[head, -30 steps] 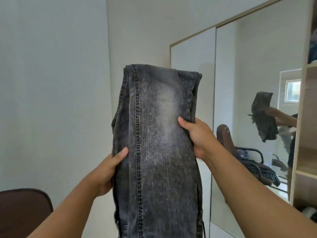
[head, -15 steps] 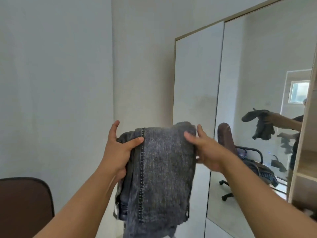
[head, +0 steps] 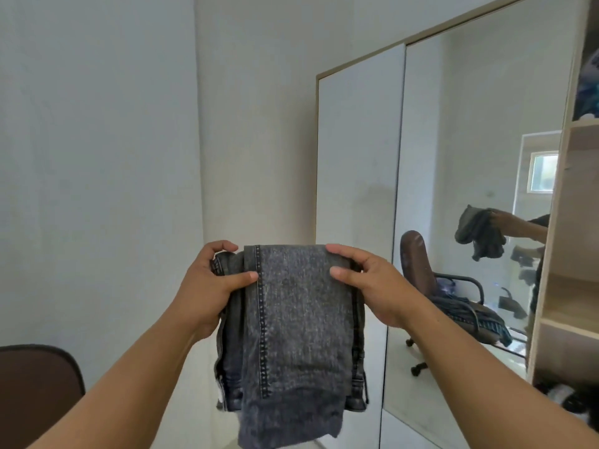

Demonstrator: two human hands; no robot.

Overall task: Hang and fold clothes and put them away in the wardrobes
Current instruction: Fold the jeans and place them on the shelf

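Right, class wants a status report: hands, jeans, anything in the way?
Both hands, left and right, grip the folded jeans at the top fold. Jeans hang in mid-air. Nothing blocks the open shelves at right.

No readable text anywhere in view

Scanning the folded grey jeans [head: 298,319] held up in front: stitching and faded wash only, no tag, brand or number legible; the mirrored wardrobe door [head: 470,189] reflects the room with no sign, label or lettering that can be made out
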